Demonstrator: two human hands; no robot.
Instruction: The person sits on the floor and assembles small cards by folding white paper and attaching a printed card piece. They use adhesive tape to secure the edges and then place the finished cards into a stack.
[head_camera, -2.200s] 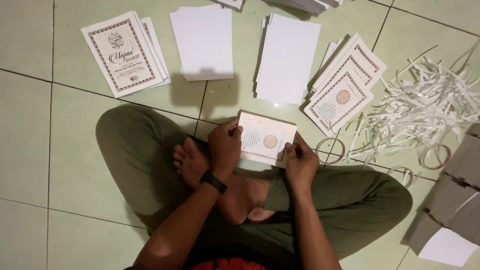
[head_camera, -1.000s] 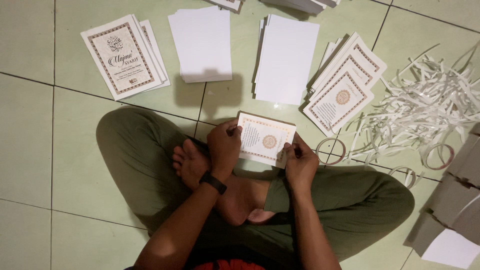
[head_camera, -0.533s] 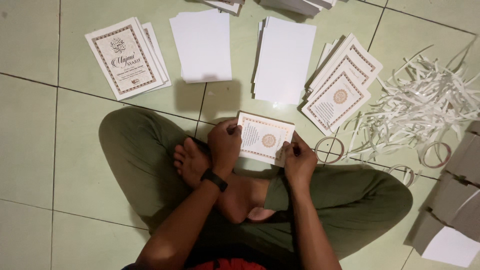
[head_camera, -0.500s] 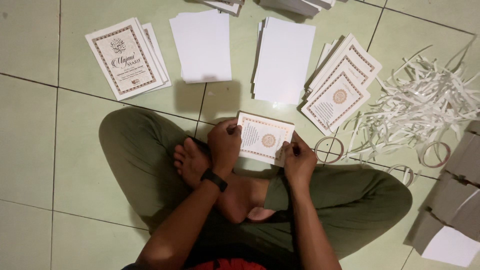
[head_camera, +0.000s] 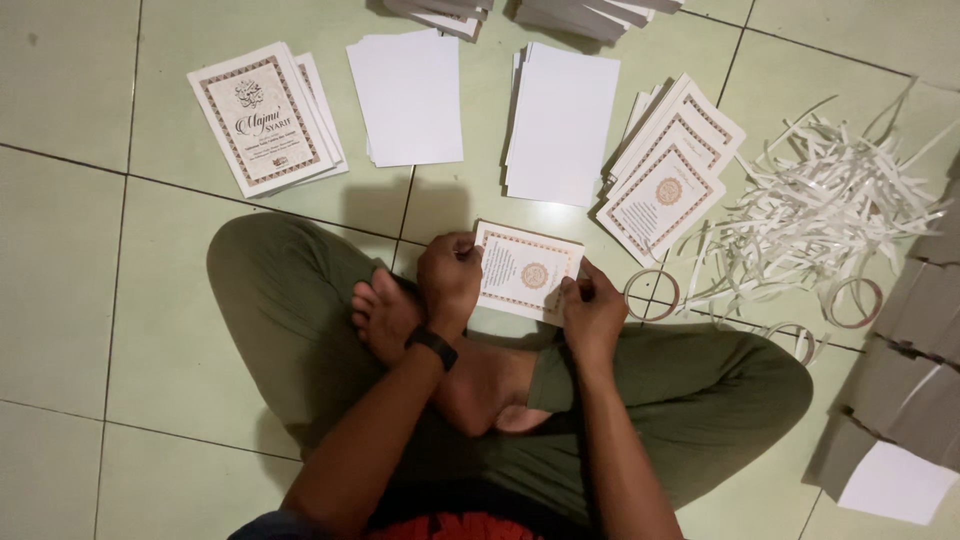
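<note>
Left hand (head_camera: 452, 280) and right hand (head_camera: 590, 310) both grip the printed booklet (head_camera: 527, 272) over the floor (head_camera: 120, 330), unmoved since a moment ago; apparently squaring its edges.

Pale green floor tiles (head_camera: 70, 250) with dark grout lines — dimly lit, shadows soft.

I sit cross-legged, both forearms reaching forward over my folded legs. My left hand (head_camera: 450, 280), a dark band on its wrist, is curled with fingers pinched closed. My right hand (head_camera: 592, 310) mirrors it, fingers pinched shut.
</note>
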